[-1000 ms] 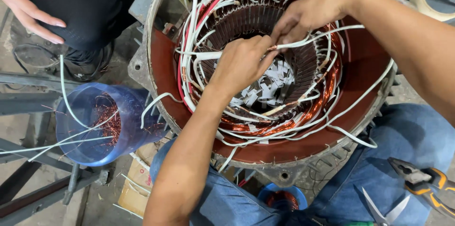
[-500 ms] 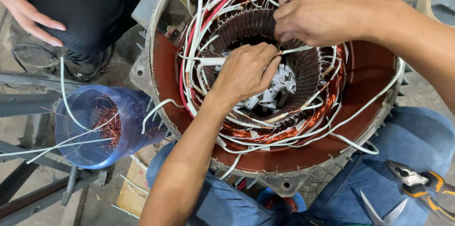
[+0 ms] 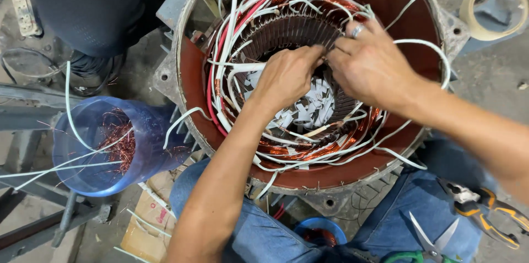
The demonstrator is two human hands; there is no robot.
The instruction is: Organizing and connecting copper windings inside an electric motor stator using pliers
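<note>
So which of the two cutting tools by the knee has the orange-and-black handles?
The pliers at the far right edge, lying on the floor. The scissors, lower and nearer the frame's bottom, have bare metal blades and green handles.

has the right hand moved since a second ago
Yes. The right hand has shifted from the far rim of the copper winding toward the centre of the bore, meeting the left hand at the slots.

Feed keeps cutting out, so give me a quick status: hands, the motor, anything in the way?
Left hand and right hand together at the slots, pinching at the copper winding. Motor housing open. Loose white wires crowd the rim.
</note>
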